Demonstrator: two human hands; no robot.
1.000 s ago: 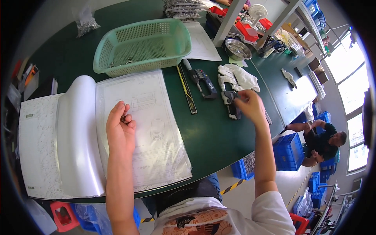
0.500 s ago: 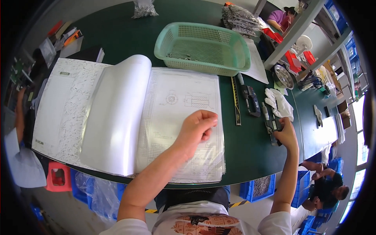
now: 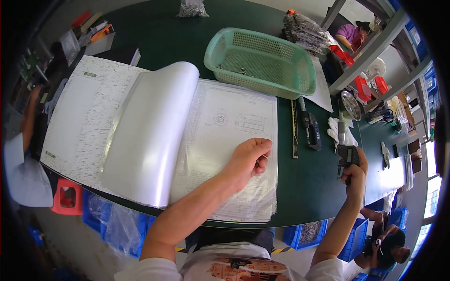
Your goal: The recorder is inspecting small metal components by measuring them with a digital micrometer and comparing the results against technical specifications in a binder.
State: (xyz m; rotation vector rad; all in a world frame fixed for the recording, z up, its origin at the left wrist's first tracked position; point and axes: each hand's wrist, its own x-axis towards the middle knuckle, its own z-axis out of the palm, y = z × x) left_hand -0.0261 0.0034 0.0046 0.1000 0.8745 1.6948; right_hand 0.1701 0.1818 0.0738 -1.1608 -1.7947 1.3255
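The left hand [image 3: 247, 158] was loosely curled on the drawing sheet [image 3: 225, 140], nothing pinched in its grip; the desk [image 3: 309, 187] lay beneath. A digital caliper [image 3: 346, 154] was clasped in the right hand [image 3: 355, 174].

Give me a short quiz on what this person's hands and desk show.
1. True or false: the left hand rests on the drawing.
2. What does the right hand hold: A) caliper, B) ruler, C) basket?
3. What lies between the ruler and the gloves?

Key: 1 true. 2 A. 3 a black tool.
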